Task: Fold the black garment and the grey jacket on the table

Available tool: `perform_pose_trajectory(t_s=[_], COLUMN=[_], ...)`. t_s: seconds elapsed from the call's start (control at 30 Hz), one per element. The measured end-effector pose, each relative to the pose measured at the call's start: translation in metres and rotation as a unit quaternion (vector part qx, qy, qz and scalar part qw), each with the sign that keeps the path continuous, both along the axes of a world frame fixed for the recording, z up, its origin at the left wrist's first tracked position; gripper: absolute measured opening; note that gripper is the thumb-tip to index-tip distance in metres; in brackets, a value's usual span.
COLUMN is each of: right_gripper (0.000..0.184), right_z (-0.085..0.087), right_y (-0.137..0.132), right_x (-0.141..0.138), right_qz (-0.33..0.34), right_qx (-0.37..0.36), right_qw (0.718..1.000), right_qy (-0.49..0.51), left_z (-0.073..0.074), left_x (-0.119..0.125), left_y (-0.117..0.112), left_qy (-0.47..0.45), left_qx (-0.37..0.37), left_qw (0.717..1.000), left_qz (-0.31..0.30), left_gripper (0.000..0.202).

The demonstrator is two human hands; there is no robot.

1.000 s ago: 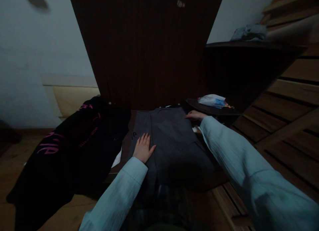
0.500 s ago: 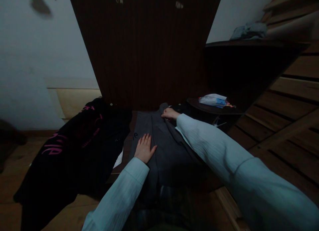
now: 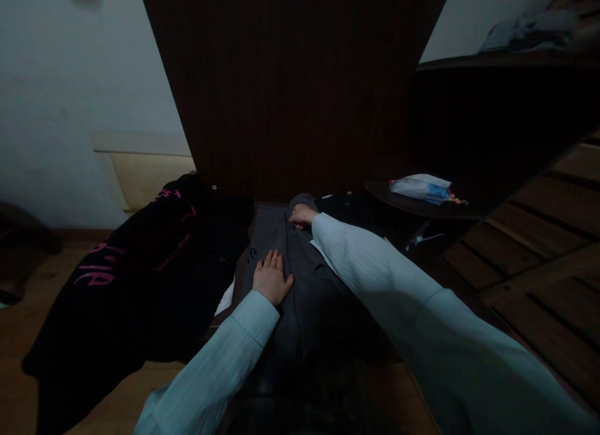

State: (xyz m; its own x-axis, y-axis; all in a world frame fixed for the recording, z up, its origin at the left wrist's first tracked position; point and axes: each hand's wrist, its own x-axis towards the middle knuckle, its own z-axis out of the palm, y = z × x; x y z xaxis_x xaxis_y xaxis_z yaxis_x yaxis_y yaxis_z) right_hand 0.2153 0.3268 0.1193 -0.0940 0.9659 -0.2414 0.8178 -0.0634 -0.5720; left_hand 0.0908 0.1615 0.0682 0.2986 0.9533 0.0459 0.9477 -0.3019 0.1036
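Note:
A dark grey garment, with a small dark mark near its left edge, lies spread on a low dark surface; it looks like a pair of trousers, though the dim light hides its full shape. My left hand rests flat on it, fingers stretched out. Farther up, my right hand is closed on the garment's upper right part, where the cloth is folded over. My right forearm covers some of the right side, and the near end fades into shadow.
To the left lies a black garment with pink lettering, hanging over the edge. A dark wooden panel rises behind. At right, a small shelf holds a white and blue packet. Wooden slats stand beyond it.
My right hand has moved left, bringing the garment's upper right part inward. My left hand stays flat in nearly the same place. The view has shifted slightly.

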Motion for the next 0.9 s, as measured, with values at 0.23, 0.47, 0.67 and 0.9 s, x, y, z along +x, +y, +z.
perform_pose_trajectory(t_s=[0.23, 0.47, 0.67, 0.9], right_gripper=[0.008, 0.005, 0.02, 0.014], right_z=[-0.014, -0.019, -0.013, -0.009], right_y=[0.014, 0.008, 0.007, 0.017], right_x=[-0.016, -0.021, -0.014, -0.002], right_qz=[0.009, 0.06, 0.082, 0.129], right_qx=[-0.018, -0.028, -0.095, -0.202], right_qw=[0.995, 0.993, 0.992, 0.963], right_qy=[-0.096, -0.093, -0.022, 0.126], left_z=[-0.005, 0.02, 0.046, 0.007], left_x=[-0.006, -0.014, -0.002, 0.022], left_y=[-0.003, 0.007, 0.04, 0.056], left_qy=[-0.001, -0.008, -0.031, -0.177], left_qx=[0.034, -0.028, -0.059, -0.06], left_qw=[0.999, 0.999, 0.998, 0.982], left_qz=[-0.005, -0.041, -0.022, 0.041], left_gripper=[0.057, 0.05, 0.035, 0.034])
